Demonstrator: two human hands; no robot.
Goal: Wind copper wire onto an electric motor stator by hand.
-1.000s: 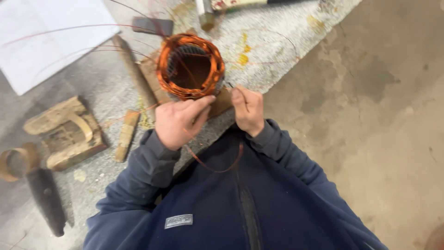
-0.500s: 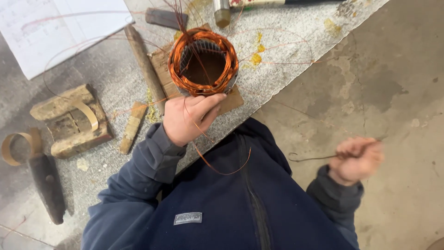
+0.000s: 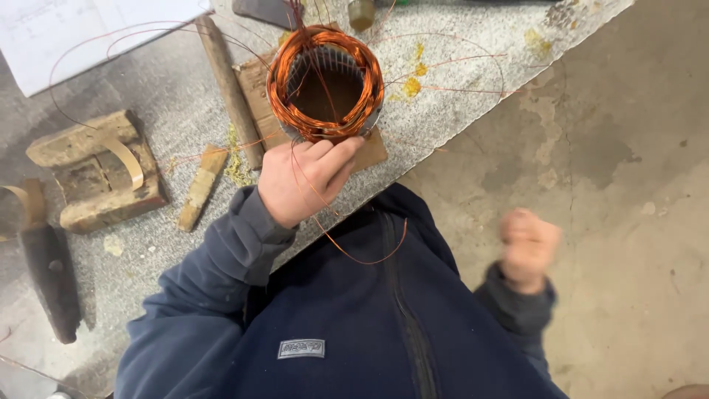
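A motor stator (image 3: 325, 81) with bright copper windings stands upright on a brown board (image 3: 251, 85) near the edge of the speckled bench (image 3: 458, 111). My left hand (image 3: 303, 181) rests against the stator's near rim, its fingers pinched on a thin copper wire (image 3: 369, 258) that hangs in a loop over my dark blue jacket. My right hand (image 3: 528, 247) is a blurred closed fist out over the concrete floor, well away from the bench. I see no wire in it.
On the bench to the left lie a stack of wooden blocks (image 3: 96, 174), a short wooden stick (image 3: 201, 186), a long wooden rod (image 3: 229, 89), a white sheet of paper (image 3: 74, 37) and a dark tool (image 3: 48, 273). Loose copper strands trail across the bench top.
Both hands were at the stator's near rim a second ago. My right hand then swung out to the right with a wire and is now lower and closer to my body.
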